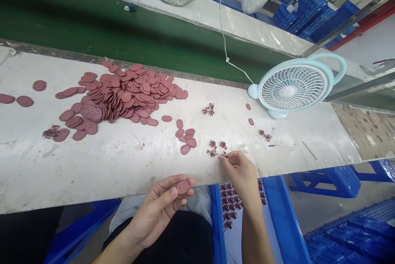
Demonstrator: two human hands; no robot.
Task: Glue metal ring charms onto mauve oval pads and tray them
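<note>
My left hand (156,210) holds a flat oval reddish-brown piece (183,187) with small holes between thumb and fingers, just off the table's front edge. At the table, the fingertips of my right hand (243,175) pinch a small dark-red part (225,155) with shiny bits. Beside those fingertips lie several similar small parts (212,153). To their left rests a loose group of oval pieces (190,142). A large heap of the same ovals (126,97) covers the left-centre of the table.
A light-blue fan (293,89) stands at the right rear, its white cord (222,29) running back. Below the front edge, a blue crate (291,223) contains rows of dark-red parts (228,206). A green belt (185,37) lies behind the white table (138,173).
</note>
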